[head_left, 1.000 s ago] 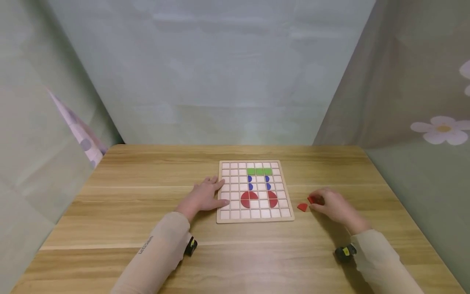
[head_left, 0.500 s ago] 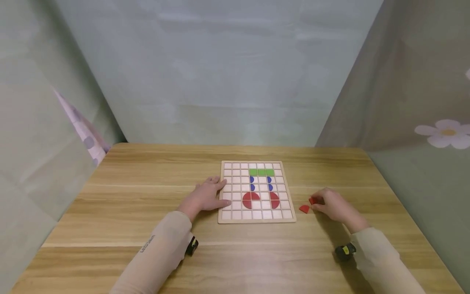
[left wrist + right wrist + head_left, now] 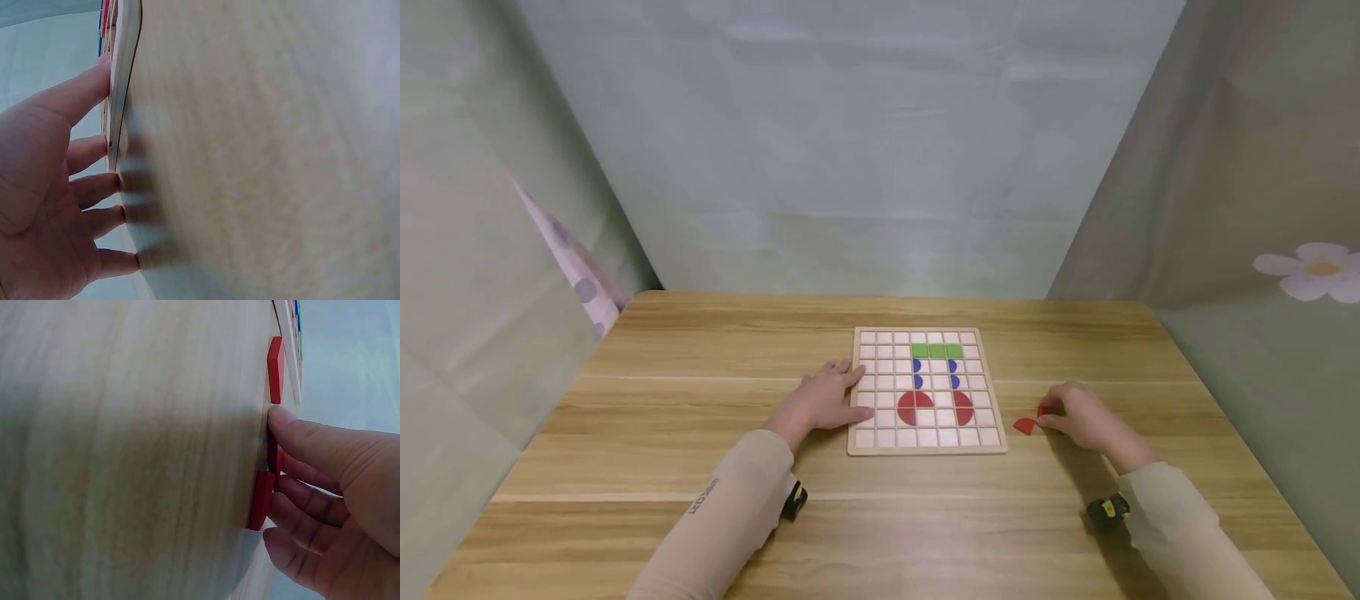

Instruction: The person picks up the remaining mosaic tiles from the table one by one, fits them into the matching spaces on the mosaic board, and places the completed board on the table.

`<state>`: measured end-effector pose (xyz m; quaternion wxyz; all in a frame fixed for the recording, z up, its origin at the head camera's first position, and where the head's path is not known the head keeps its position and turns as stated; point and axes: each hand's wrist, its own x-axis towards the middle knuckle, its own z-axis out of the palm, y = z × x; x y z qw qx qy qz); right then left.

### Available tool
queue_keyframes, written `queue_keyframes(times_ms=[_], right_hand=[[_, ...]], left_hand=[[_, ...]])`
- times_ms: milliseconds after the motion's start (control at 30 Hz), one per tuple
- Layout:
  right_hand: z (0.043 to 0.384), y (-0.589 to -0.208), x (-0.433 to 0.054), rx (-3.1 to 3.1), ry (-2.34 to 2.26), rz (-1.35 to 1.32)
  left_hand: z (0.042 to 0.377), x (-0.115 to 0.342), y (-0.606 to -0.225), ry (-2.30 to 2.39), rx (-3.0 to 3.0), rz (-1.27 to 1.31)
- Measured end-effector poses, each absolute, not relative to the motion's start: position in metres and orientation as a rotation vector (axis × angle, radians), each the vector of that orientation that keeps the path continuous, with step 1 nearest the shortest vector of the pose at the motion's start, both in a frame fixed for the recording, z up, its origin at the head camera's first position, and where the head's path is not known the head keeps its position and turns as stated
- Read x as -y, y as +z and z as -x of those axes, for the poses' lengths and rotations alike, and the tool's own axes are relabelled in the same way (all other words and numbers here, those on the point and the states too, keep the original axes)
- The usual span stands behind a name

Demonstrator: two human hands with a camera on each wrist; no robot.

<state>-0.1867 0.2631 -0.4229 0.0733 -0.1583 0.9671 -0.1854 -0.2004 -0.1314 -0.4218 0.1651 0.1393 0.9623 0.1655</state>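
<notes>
A square wooden grid board (image 3: pixel 925 451) lies on the table, with green squares (image 3: pixel 937 351), blue half-circles (image 3: pixel 917 382) and red quarter-circles (image 3: pixel 907 408) set in its cells. My left hand (image 3: pixel 823 398) spreads along its left side, thumb and forefinger over the rim; in the left wrist view the other fingertips (image 3: pixel 128 261) meet the tabletop. To the right of the board my right hand (image 3: pixel 1078 415) pinches a red quarter-circle tile (image 3: pixel 272 447) low at the table. Either side of it lie two more red tiles, one nearer the board (image 3: pixel 275 370) and another by the curled fingers (image 3: pixel 260 500).
The wood-grain table (image 3: pixel 880 525) runs back to a pale hanging cloth (image 3: pixel 865 167). Cloth also hangs at both sides, with a flower print (image 3: pixel 1321 271) on the right. Each wrist carries a small black camera (image 3: pixel 1107 511).
The head view has shifted slightly, moving the scene a little to the right. Both hands keep nearly the same places, the right one still at the red tiles.
</notes>
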Motion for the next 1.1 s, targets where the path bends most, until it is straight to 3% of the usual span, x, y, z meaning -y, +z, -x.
queue_keyframes(times_ms=[1100], right_hand=[[0.1864, -0.4264, -0.2586, -2.950, -0.668, 0.480]], left_hand=[[0.2012, 0.1312, -0.4240, 0.469, -2.747, -0.395]])
